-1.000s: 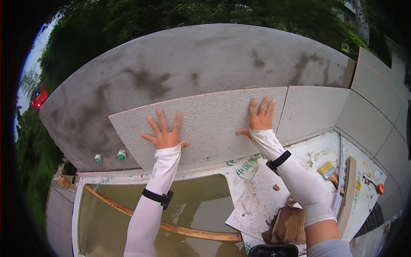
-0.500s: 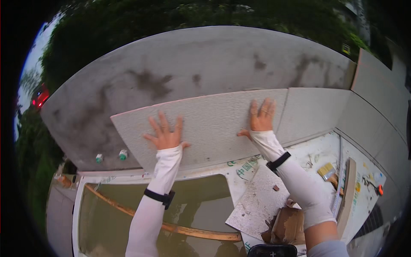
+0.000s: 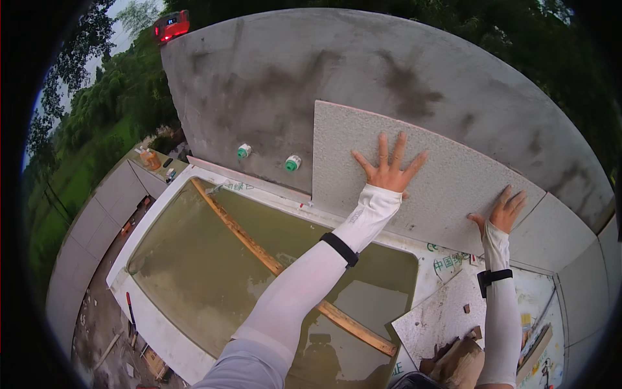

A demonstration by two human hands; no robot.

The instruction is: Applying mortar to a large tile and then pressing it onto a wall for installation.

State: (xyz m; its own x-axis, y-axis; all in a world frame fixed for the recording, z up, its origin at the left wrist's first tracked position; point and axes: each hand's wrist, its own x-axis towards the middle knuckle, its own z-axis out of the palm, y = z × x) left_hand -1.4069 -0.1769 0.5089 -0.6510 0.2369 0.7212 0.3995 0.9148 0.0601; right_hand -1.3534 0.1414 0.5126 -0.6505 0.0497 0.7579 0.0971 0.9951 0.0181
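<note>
A pale grey speckled tile (image 3: pixel 440 175) stands against the grey plastered wall (image 3: pixel 278 78). Both my hands press on its face: my left hand (image 3: pixel 389 165) lies with fingers spread in its upper left part, my right hand (image 3: pixel 502 212) with fingers apart near its right end. Another tile (image 3: pixel 544 230) adjoins it on the right. Left of the tile, two green pipe fittings (image 3: pixel 292 163) stick out of the wall. Below is a white tub (image 3: pixel 139 288) holding murky water, with a wooden plank (image 3: pixel 240 233) across it.
A loose tile (image 3: pixel 424 318), torn cardboard (image 3: pixel 453 366) and tools lie on a white board at lower right. Tiled low walls (image 3: pixel 87 246) run down the left, with bottles on top. A red device (image 3: pixel 172 26) sits on the wall's upper left corner; trees surround it.
My view has swung to the left, so the scene sits further right and more of the left side shows. Both hands remain spread on the same tile.
</note>
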